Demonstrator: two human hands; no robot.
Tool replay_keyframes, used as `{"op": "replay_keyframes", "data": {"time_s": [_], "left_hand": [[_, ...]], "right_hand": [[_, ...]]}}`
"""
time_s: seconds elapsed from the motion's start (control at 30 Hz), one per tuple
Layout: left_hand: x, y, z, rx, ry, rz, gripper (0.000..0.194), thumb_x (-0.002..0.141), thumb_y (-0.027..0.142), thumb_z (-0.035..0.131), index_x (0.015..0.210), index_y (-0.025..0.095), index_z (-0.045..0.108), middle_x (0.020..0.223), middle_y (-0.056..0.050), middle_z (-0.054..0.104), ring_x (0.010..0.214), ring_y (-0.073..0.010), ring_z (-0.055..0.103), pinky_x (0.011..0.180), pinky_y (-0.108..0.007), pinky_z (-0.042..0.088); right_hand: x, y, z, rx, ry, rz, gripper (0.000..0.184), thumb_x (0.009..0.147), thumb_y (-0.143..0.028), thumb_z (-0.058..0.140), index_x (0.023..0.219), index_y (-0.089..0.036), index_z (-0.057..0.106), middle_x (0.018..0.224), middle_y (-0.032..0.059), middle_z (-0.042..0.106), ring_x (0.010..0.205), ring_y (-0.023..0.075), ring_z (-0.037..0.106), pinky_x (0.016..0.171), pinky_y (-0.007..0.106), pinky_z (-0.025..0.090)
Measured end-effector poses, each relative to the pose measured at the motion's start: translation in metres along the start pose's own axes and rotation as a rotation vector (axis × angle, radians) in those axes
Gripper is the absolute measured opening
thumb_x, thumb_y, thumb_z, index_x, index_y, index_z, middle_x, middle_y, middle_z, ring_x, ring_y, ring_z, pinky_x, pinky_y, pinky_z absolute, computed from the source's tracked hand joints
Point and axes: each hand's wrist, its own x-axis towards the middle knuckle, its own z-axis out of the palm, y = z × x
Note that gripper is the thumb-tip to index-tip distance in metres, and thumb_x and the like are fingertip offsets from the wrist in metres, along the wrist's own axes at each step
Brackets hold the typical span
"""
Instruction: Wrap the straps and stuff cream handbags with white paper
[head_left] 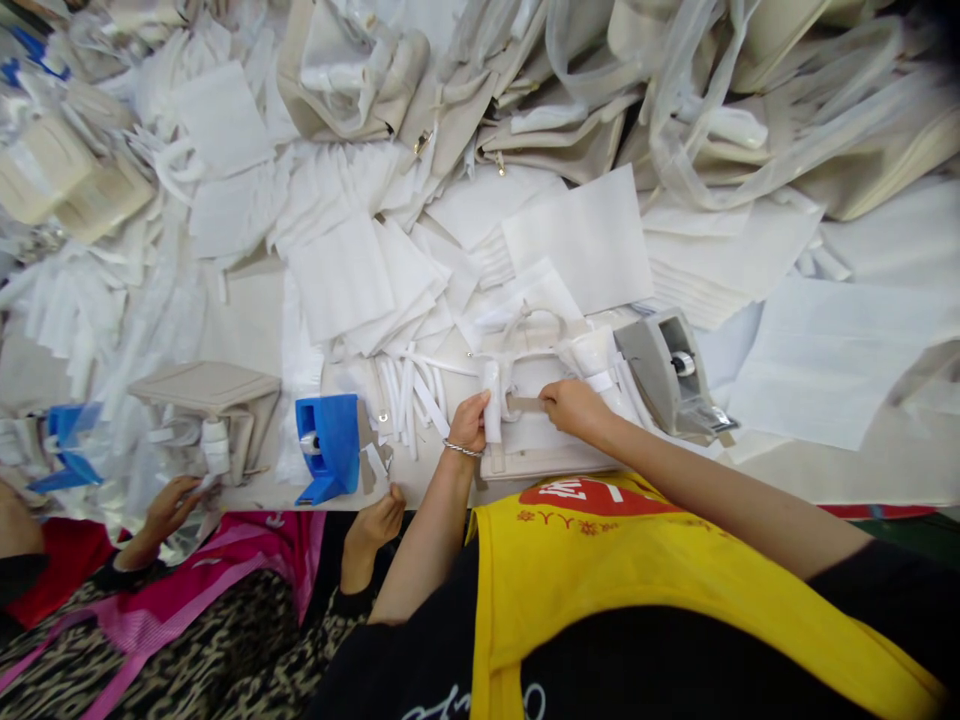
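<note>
The left hand [469, 420] is closed round a white wrapped handle [492, 402] of a cream handbag [534, 440] lying flat at the table's near edge; the right hand [571, 405] sits just beside it at three o'clock, fingertips pinched on a short strip of tape [525, 404] stretched between the two hands. At two o'clock from the right hand stands a grey tape dispenser [667, 375], near but apart; at nine o'clock from the left hand is a blue tape dispenser [328, 445]. Loose white paper sheets [592, 240] cover the table at twelve o'clock, with more cream bags [352, 70] heaped beyond. A co-worker's hand [379, 520] rests at seven o'clock, below the blue dispenser.
</note>
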Motion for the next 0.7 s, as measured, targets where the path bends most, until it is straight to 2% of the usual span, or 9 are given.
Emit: {"op": "replay_keyframes", "data": {"time_s": [0.1,0.23,0.3,0.37,0.47,0.53,0.63,0.7], "left_hand": [[-0.003,0.002,0.004,0.014,0.036,0.022,0.034,0.058,0.041,0.064,0.061,0.008,0.056,0.044,0.003,0.046,0.035,-0.0003,0.025,0.035,-0.018,0.014],[-0.008,0.005,0.009,0.021,0.067,0.031,0.033,0.057,0.04,0.065,0.063,0.008,0.058,0.047,0.001,0.051,0.039,-0.0034,0.036,0.039,-0.019,0.026],[-0.009,0.006,0.011,0.011,0.09,0.036,0.032,0.057,0.039,0.065,0.067,0.009,0.06,0.048,0.001,0.052,0.041,-0.0047,0.04,0.042,-0.019,0.03],[-0.009,0.006,0.014,-0.014,0.126,0.052,0.034,0.055,0.036,0.067,0.078,0.011,0.061,0.054,0.001,0.056,0.045,-0.0056,0.044,0.045,-0.019,0.033],[-0.009,0.007,0.018,-0.039,0.176,0.079,0.047,0.053,0.03,0.069,0.096,0.014,0.057,0.065,0.0,0.06,0.051,-0.0065,0.049,0.049,-0.019,0.036],[-0.008,0.007,0.02,-0.03,0.187,0.08,0.049,0.052,0.03,0.069,0.096,0.012,0.057,0.067,-0.001,0.061,0.052,-0.0069,0.049,0.049,-0.019,0.037],[-0.008,0.007,0.02,-0.002,0.193,0.075,0.044,0.053,0.032,0.069,0.09,0.01,0.058,0.062,-0.001,0.06,0.048,-0.0065,0.048,0.048,-0.019,0.037],[-0.008,0.006,0.02,0.006,0.203,0.073,0.042,0.053,0.032,0.068,0.088,0.01,0.059,0.06,0.0,0.059,0.047,-0.0063,0.047,0.048,-0.02,0.037]], "right_hand": [[0.006,-0.006,0.002,-0.09,0.021,0.029,0.023,0.073,-0.021,0.044,0.082,-0.017,0.065,0.076,0.0088,0.065,0.074,0.0187,0.058,0.064,0.025,0.039],[0.018,-0.011,0.002,-0.054,-0.025,0.052,0.021,0.071,-0.019,0.046,0.079,-0.017,0.065,0.073,0.0087,0.065,0.071,0.0197,0.059,0.06,0.026,0.04],[0.023,-0.012,0.0,0.021,-0.076,0.07,0.018,0.07,-0.018,0.049,0.076,-0.017,0.065,0.067,0.0073,0.065,0.063,0.0173,0.059,0.056,0.024,0.04],[0.027,-0.012,0.0,0.138,-0.142,0.09,0.016,0.069,-0.017,0.05,0.076,-0.016,0.064,0.061,0.0053,0.064,0.053,0.0143,0.057,0.05,0.022,0.04],[0.034,-0.014,0.005,0.371,-0.244,0.097,0.014,0.069,-0.015,0.049,0.074,-0.015,0.062,0.055,0.0031,0.062,0.043,0.0117,0.054,0.042,0.02,0.039],[0.039,-0.018,0.011,0.489,-0.276,0.089,0.011,0.069,-0.014,0.05,0.067,-0.013,0.06,0.05,0.0028,0.059,0.04,0.0115,0.052,0.039,0.02,0.038],[0.047,-0.025,0.019,0.53,-0.248,0.094,0.014,0.067,-0.014,0.05,0.054,-0.013,0.056,0.044,0.0026,0.055,0.039,0.0122,0.052,0.04,0.021,0.038],[0.051,-0.026,0.019,0.454,-0.185,0.063,0.016,0.066,-0.017,0.051,0.052,-0.013,0.056,0.044,0.0024,0.055,0.042,0.0129,0.052,0.043,0.022,0.038]]}}
